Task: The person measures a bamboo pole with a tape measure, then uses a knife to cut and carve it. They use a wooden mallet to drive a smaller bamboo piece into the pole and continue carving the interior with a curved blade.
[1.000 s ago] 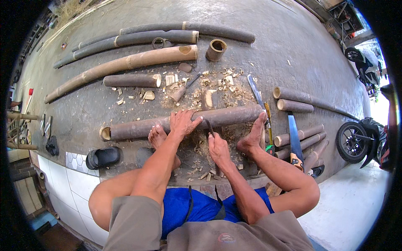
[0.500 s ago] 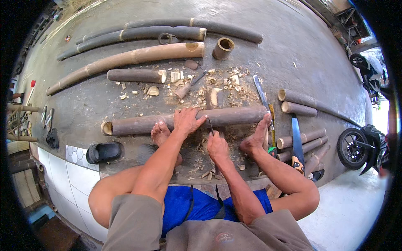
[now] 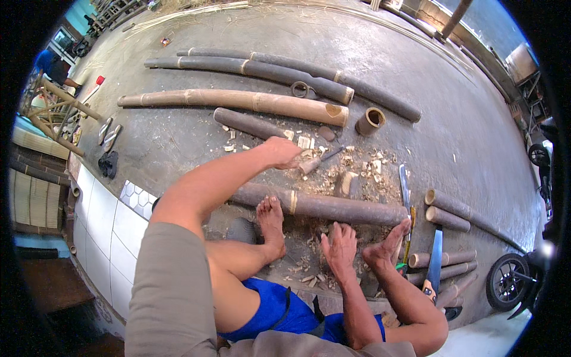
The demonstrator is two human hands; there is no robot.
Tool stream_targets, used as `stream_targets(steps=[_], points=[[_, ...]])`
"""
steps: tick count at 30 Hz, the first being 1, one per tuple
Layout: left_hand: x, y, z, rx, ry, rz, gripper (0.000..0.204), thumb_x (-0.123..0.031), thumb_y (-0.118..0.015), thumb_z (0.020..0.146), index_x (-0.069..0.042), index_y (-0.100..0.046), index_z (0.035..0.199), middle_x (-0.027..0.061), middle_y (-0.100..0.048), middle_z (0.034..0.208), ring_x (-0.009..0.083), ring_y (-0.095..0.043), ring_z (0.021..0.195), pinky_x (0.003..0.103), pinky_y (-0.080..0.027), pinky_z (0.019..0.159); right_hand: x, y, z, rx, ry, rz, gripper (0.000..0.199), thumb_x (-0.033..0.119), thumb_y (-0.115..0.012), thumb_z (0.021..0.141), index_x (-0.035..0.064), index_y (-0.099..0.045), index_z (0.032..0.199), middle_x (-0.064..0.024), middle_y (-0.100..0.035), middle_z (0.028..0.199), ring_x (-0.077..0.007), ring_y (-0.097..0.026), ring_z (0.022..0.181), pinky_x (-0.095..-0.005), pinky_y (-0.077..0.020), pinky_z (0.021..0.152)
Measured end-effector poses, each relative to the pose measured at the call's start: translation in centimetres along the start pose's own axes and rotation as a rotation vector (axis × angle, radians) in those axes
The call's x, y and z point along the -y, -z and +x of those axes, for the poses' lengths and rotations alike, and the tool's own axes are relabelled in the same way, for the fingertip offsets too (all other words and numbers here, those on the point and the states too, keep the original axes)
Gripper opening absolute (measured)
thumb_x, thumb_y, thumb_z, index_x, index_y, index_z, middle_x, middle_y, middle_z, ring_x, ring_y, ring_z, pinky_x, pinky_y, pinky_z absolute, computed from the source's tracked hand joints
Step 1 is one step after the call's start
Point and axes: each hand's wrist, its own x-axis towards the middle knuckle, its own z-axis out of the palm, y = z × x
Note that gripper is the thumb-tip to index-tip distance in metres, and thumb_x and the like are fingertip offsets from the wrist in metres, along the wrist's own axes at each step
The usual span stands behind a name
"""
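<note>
A thick brown bamboo length lies crosswise before me, braced by my two feet. My left hand reaches over it to a wooden-handled tool with a dark narrow blade. Its fingers are extended at the handle's end and do not close round it. My right hand rests on the near side of the bamboo, fingers spread, with nothing visible in it. A short cut bamboo block stands just beyond the bamboo among pale chips. The bamboo's left end is hidden behind my left arm.
Several long bamboo poles lie farther off, near an upright bamboo ring. At right are a long blade, a handsaw, a tape measure and cut bamboo pieces. A motorcycle wheel stands beyond.
My left hand has left the bamboo and moved out to the wooden-handled tool. My right hand has let go of a thin dark curved blade and opened. The view has swung left.
</note>
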Motion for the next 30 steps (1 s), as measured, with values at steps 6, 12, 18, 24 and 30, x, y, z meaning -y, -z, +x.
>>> stream_targets(steps=[6,12,18,24,30], points=[[4.4,-3.3,-2.4,-0.248,0.37,-0.345,0.066,-0.047,-0.065,0.093,-0.021,-0.044,0.15,0.0243,-0.067,0.11,0.0445,-0.066,0.104,0.055,-0.053,0.089,1.1,0.9,9.2,0.102,0.296,-0.23,0.081,0.039,-0.083,0.076,0.0147,-0.048,0.144,-0.0133,-0.053,0.136,-0.0371,-0.049,0.128,-0.0616,-0.0366,0.107],[4.3,-9.0,3.1,-0.646,0.766,-0.341,0.07,-0.027,-0.065,0.09,-0.025,-0.039,0.155,0.0218,-0.036,0.153,0.0458,-0.038,0.139,0.057,-0.039,0.111,0.9,-1.5,11.6,0.301,0.306,-0.487,0.097,0.045,-0.09,0.065,0.0232,-0.045,0.148,-0.0096,-0.057,0.131,-0.0365,-0.054,0.124,-0.0697,-0.0367,0.103],[8.9,-10.9,4.9,-0.682,0.607,0.037,0.064,-0.012,-0.064,0.087,-0.015,-0.047,0.149,0.0114,-0.048,0.146,0.036,-0.037,0.142,0.059,-0.021,0.121,1.8,-0.7,11.4,0.306,0.303,-0.457,0.091,0.031,-0.091,0.065,0.0219,-0.046,0.144,-0.0099,-0.058,0.127,-0.0339,-0.055,0.121,-0.0701,-0.0356,0.104],[12.1,-7.9,-1.2,-0.607,0.423,0.145,0.082,-0.037,-0.088,0.066,-0.013,-0.053,0.137,0.0134,-0.055,0.132,0.035,-0.048,0.132,0.062,-0.022,0.121,2.8,0.1,12.4,0.34,0.359,-0.435,0.089,0.04,-0.09,0.066,0.0142,-0.049,0.14,-0.0113,-0.06,0.122,-0.0337,-0.057,0.115,-0.0638,-0.0393,0.102],[15.1,-1.9,-11.3,-0.778,0.772,-0.08,0.083,-0.041,-0.089,0.067,-0.017,-0.052,0.137,0.0179,-0.055,0.124,0.0367,-0.055,0.12,0.052,-0.05,0.099,1.2,0.1,13.9,0.404,0.524,-0.36,0.088,0.047,-0.087,0.067,0.0067,-0.051,0.137,-0.0136,-0.062,0.116,-0.034,-0.06,0.109,-0.049,-0.0487,0.094]])
